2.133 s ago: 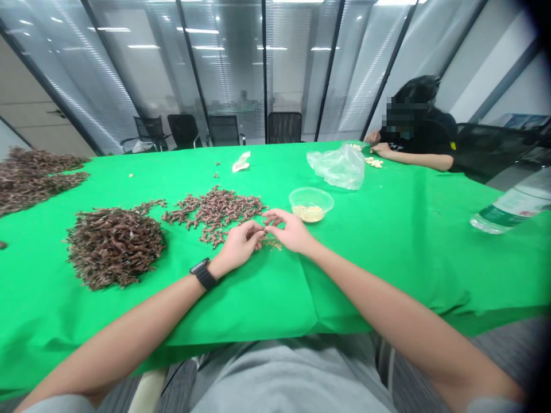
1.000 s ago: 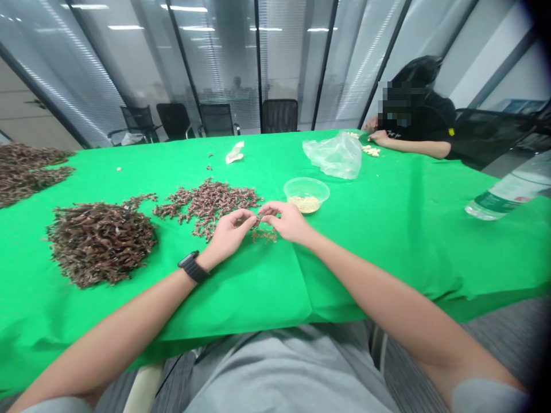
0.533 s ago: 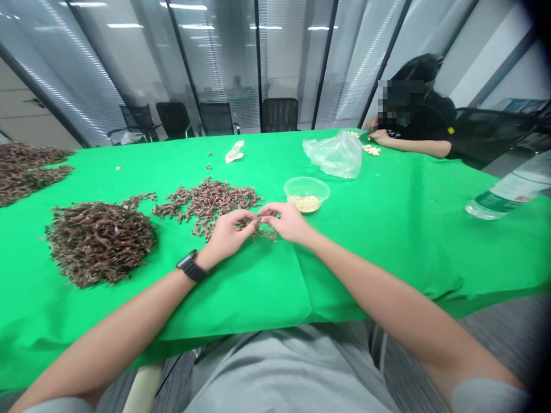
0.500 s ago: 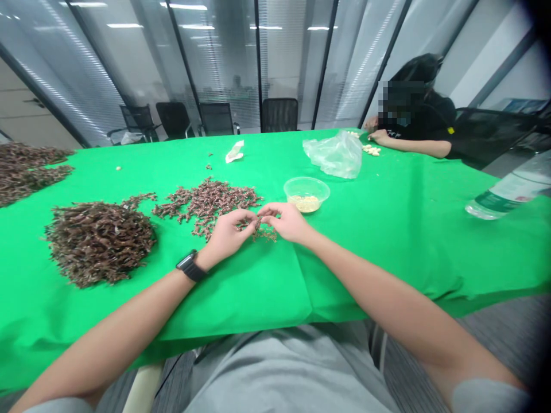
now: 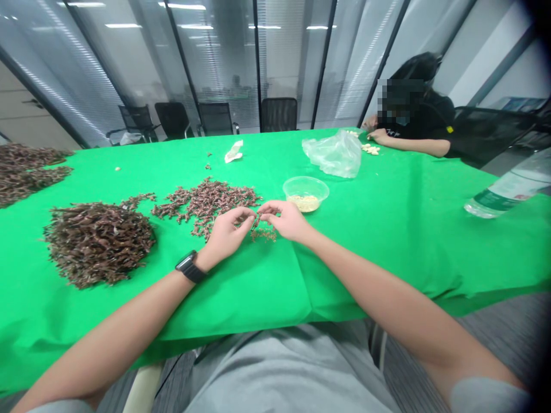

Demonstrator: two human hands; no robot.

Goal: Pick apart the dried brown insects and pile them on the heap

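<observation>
My left hand [image 5: 233, 229], with a black watch on its wrist, and my right hand [image 5: 286, 221] meet over the green cloth. Their fingertips pinch a small dried brown piece [image 5: 257, 220] between them; the fingers partly hide it. Small brown crumbs [image 5: 264, 234] lie just under the fingertips. Behind and left of my left hand spreads a loose heap of similar shrivelled brown pieces [image 5: 215, 198]. Beyond my right hand stands a clear plastic bowl [image 5: 306, 186] with pale yellowish bits [image 5: 305, 203] in its bottom.
A larger heap of longer dried brown pieces [image 5: 99, 244] sits at left, another heap [image 5: 30, 166] farther off. Beyond the bowl lie a crumpled clear bag [image 5: 333, 154] and a paper scrap [image 5: 233, 152]. A bottle [image 5: 508, 192] lies tilted at right. Across the table sits another person [image 5: 413, 109].
My fingertips have shifted slightly around the brown piece, and a little more of it shows between them. The heaps, bowl and bag stay in place.
</observation>
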